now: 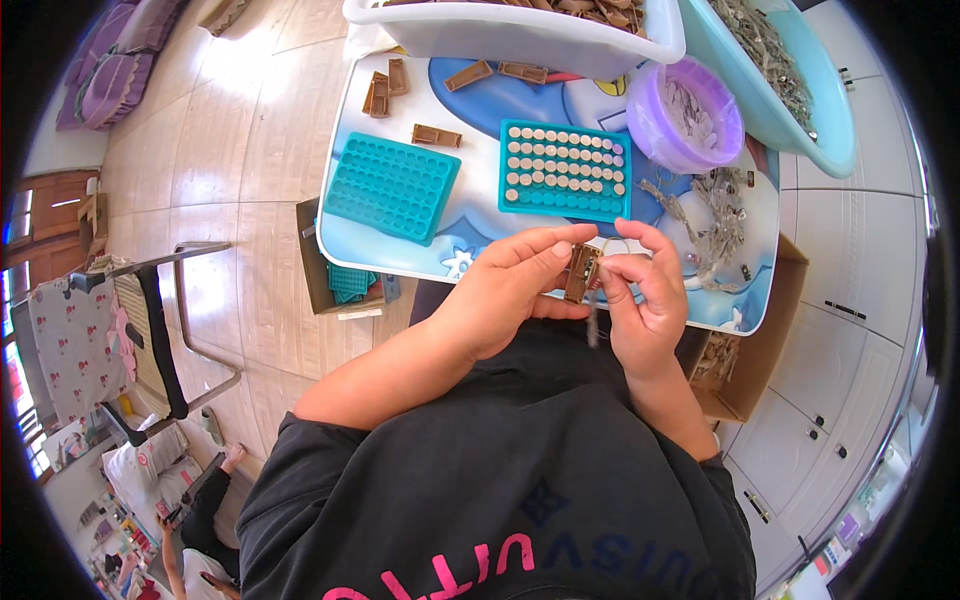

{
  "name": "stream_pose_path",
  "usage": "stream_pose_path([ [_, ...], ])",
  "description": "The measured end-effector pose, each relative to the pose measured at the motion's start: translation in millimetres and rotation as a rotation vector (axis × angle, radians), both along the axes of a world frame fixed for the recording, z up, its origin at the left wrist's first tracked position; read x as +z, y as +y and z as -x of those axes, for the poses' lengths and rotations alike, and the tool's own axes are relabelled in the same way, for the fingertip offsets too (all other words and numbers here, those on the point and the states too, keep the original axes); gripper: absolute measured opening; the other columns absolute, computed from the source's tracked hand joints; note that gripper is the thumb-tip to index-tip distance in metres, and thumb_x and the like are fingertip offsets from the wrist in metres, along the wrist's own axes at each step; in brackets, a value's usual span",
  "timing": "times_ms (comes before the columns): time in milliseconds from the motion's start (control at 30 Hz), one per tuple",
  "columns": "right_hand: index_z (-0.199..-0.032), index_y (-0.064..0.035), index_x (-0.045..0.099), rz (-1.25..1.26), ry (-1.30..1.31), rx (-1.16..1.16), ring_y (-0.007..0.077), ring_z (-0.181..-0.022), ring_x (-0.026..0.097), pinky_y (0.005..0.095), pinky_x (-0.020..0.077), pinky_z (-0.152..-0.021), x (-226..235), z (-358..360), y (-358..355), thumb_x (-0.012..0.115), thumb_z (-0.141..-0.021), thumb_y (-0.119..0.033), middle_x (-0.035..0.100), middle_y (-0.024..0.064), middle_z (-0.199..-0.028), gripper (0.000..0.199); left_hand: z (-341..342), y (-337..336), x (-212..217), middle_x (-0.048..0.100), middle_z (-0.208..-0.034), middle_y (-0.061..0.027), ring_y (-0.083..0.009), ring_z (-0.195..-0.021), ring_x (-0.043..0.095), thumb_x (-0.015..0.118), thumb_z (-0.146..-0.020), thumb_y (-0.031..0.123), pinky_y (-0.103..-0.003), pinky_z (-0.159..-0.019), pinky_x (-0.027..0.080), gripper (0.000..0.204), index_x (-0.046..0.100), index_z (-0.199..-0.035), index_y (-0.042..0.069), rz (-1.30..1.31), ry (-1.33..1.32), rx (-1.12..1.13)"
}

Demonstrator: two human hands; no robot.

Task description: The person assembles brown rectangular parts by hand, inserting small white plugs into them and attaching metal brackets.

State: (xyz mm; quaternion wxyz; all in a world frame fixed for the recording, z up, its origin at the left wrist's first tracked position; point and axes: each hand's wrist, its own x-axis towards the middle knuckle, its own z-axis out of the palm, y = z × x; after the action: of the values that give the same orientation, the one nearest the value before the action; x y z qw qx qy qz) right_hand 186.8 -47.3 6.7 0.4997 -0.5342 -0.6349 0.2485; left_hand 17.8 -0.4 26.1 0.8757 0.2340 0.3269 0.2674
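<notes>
Black shirt cloth [450, 450] filled six o'clock, beyond which the half-curled left hand [515, 272] held a brown casing [580, 272], apparently steady for the right hand [648, 302], pinching thin wiring [592, 328].

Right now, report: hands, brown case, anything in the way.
Left hand holding brown case. Right hand at its right edge, exact grip unclear. No obstruction seen at the case; disc tray just beyond the hands.
</notes>
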Motion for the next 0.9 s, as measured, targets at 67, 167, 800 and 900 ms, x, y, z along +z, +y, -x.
stream_pose_path([
  [67, -0.089, -0.0018, 0.062, -0.021, 0.002, -0.017, 0.0153, -0.076, 0.059, 0.026, 0.0484, -0.067, 1.4, 1.5, 2.1, 0.063, -0.08, 0.001, 0.053, 0.0177, -0.111, 0.01, 0.0, 0.3, 1.8, 0.056, -0.115, -0.0109, -0.0194, -0.105, 0.057, 0.04, -0.097, 0.018, -0.037, -0.083, 0.053, 0.036, 0.044, -0.129, 0.001, -0.01, 0.02, 0.008],
  [167, -0.088, -0.003, 0.063, -0.042, 0.012, -0.041, 0.0168, -0.076, 0.059, 0.0276, 0.0484, -0.067, 5.2, 5.3, 4.3, 0.065, -0.078, 0.001, 0.054, 0.0177, -0.11, 0.011, -0.5, -1.5, -0.8, 0.056, -0.115, -0.0104, -0.0191, -0.105, 0.057, 0.04, -0.097, 0.018, -0.037, -0.084, 0.052, 0.036, 0.044, -0.129, 0.001, -0.026, 0.016, 0.018],
  [800, -0.087, -0.0029, 0.063, -0.077, -0.177, -0.017, 0.0199, -0.075, 0.061, 0.0286, 0.0497, -0.063, 5.4, 0.2, 6.0, 0.068, -0.071, 0.003, 0.056, 0.0147, -0.106, 0.017, -6.7, -3.2, 3.6, 0.059, -0.102, -0.004, -0.0102, -0.091, 0.058, 0.055, -0.091, 0.012, -0.026, -0.076, 0.053, 0.028, 0.054, -0.117, 0.0, -0.045, 0.151, -0.006],
  [900, -0.085, -0.0011, 0.061, -0.051, -0.129, 0.001, 0.0195, -0.074, 0.061, 0.0286, 0.0491, -0.064, 11.4, 2.0, 6.6, 0.066, -0.073, 0.004, 0.056, 0.0147, -0.106, 0.013, -6.2, -3.2, 0.1, 0.061, -0.094, -0.0031, -0.0086, -0.083, 0.058, 0.056, -0.09, 0.01, -0.023, -0.07, 0.05, 0.026, 0.056, -0.114, -0.001, -0.066, 0.203, 0.006],
])
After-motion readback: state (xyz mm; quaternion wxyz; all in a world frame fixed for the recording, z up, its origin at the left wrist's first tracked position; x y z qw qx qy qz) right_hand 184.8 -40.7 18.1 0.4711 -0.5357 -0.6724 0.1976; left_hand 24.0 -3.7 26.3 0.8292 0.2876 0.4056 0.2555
